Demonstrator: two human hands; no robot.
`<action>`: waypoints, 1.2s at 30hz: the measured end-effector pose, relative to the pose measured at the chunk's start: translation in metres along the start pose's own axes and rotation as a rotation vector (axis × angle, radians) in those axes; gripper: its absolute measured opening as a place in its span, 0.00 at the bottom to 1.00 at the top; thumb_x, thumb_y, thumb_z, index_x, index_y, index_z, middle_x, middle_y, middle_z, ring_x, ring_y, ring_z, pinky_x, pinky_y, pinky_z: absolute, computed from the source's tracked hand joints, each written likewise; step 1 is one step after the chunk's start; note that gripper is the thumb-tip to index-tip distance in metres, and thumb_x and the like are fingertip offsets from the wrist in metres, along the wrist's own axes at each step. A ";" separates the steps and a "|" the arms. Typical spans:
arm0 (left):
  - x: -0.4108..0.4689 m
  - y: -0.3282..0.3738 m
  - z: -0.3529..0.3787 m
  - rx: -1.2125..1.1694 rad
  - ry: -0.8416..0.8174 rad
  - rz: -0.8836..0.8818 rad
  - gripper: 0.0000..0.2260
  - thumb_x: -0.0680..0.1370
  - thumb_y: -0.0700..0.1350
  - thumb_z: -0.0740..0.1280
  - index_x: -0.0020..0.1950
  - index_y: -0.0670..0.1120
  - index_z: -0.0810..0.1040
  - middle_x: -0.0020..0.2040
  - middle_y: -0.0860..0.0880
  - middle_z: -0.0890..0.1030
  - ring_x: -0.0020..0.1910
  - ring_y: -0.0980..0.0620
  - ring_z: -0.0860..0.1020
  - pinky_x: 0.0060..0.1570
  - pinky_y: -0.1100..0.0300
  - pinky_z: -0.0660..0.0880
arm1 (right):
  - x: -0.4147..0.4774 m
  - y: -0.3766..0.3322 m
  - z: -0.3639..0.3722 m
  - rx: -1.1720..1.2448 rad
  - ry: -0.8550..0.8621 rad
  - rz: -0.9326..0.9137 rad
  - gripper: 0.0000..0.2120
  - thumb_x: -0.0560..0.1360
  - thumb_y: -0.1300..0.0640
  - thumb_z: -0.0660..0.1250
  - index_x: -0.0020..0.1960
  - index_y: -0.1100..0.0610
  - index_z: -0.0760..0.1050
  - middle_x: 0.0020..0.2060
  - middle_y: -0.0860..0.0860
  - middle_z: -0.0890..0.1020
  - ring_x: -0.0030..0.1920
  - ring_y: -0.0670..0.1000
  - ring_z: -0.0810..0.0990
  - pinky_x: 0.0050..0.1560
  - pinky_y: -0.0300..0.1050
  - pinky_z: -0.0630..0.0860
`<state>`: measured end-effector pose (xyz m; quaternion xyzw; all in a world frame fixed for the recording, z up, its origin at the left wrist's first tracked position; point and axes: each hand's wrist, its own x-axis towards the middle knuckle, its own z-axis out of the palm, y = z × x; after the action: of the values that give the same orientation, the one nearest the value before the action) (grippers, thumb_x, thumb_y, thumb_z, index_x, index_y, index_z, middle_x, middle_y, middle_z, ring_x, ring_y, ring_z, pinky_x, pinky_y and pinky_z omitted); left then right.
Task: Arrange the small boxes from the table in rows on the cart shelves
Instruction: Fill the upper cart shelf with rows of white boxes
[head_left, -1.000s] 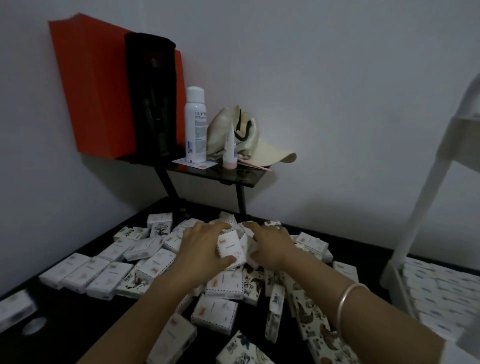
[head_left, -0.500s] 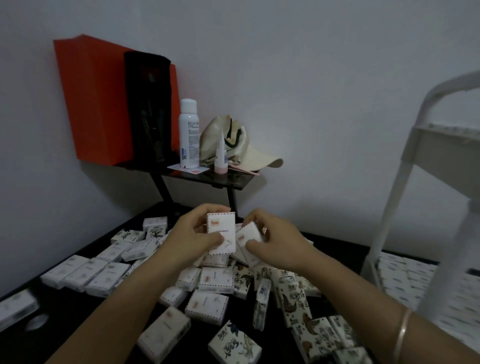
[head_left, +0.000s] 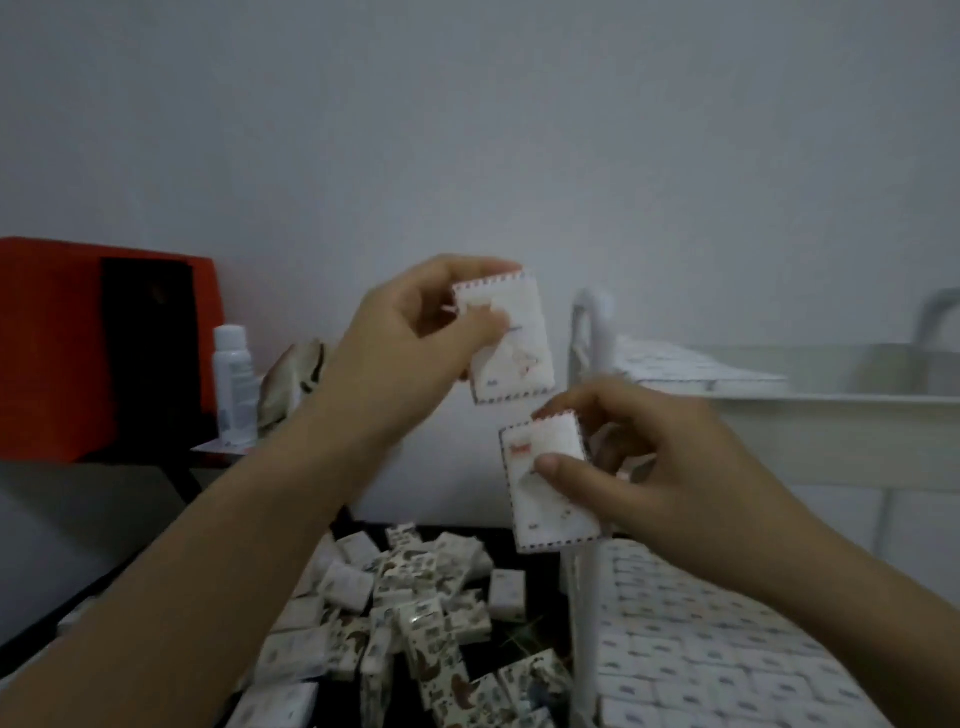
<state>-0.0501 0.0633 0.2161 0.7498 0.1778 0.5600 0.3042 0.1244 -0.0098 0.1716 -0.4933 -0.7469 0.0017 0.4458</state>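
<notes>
White upper box (head_left: 524, 353) in left hand (head_left: 410, 343); lower box (head_left: 537, 514), right hand (head_left: 660, 467).

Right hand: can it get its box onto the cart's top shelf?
Probably yes: the right hand, pinching its box, hangs just before the top shelf, nothing between them; part of it looks bare.

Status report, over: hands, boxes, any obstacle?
Left hand grips upper small white cardboard box. Right hand pinches lower white box. No obstacle before white cart shelf.

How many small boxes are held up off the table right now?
2. The upper box is held in the left hand; the lower box is pinched in the right hand. More could be hidden behind them.
</notes>
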 end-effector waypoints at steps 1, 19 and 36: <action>0.012 0.010 0.010 -0.002 0.006 0.056 0.11 0.78 0.37 0.65 0.53 0.52 0.81 0.45 0.50 0.83 0.43 0.51 0.82 0.42 0.55 0.81 | -0.001 -0.001 -0.017 0.005 0.046 0.002 0.10 0.68 0.43 0.68 0.48 0.43 0.77 0.38 0.41 0.81 0.33 0.44 0.81 0.30 0.38 0.75; 0.230 -0.031 0.130 0.627 -0.316 -0.037 0.09 0.75 0.38 0.67 0.53 0.47 0.73 0.55 0.47 0.78 0.52 0.48 0.78 0.50 0.50 0.81 | 0.136 0.126 -0.149 -0.579 0.045 0.325 0.11 0.75 0.56 0.68 0.52 0.46 0.69 0.54 0.48 0.80 0.51 0.52 0.78 0.48 0.47 0.77; 0.265 -0.102 0.168 0.756 -0.476 0.014 0.15 0.73 0.41 0.72 0.59 0.46 0.75 0.57 0.49 0.76 0.53 0.51 0.75 0.49 0.58 0.76 | 0.166 0.186 -0.105 -0.185 -0.214 0.492 0.10 0.74 0.64 0.70 0.50 0.51 0.78 0.44 0.51 0.77 0.41 0.52 0.81 0.49 0.47 0.82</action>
<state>0.1986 0.2578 0.3121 0.9175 0.2901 0.2694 0.0372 0.3118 0.1622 0.2626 -0.6955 -0.6445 0.0935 0.3037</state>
